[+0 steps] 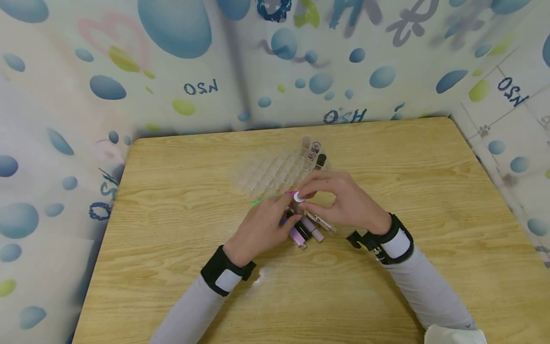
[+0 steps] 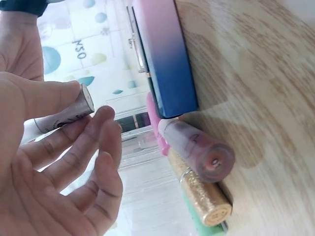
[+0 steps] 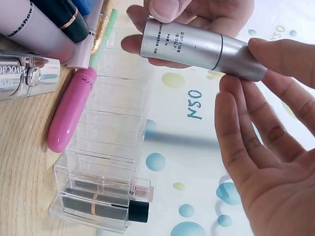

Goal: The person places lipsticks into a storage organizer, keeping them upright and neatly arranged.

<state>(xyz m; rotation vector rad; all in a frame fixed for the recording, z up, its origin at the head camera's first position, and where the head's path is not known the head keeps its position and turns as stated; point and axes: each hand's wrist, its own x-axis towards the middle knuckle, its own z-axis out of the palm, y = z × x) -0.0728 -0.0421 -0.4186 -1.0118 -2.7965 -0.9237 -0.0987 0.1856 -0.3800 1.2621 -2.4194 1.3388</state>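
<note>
Both hands hold a silver lipstick tube [image 3: 197,46] between them, above a loose group of cosmetics. My left hand [image 1: 263,227] pinches the printed end between thumb and fingers. At the plain end, my right hand [image 1: 345,200] pinches it with thumb and fingertips; a thin dark seam divides the two ends. Below lie a pink-to-blue tube [image 2: 170,59], a gold glitter tube [image 2: 204,196], a clear pinkish tube [image 2: 199,150] and a bright pink tube [image 3: 71,113]. Just behind the hands stands a clear compartment organizer [image 1: 268,169].
A dark lipstick with a rose-gold band [image 3: 98,204] and a few other items sit in the organizer's right-end compartments. The wooden table [image 1: 180,191] reaches a wall covering with blue spots [image 1: 176,28] at the back. Some cosmetics are hidden under the hands.
</note>
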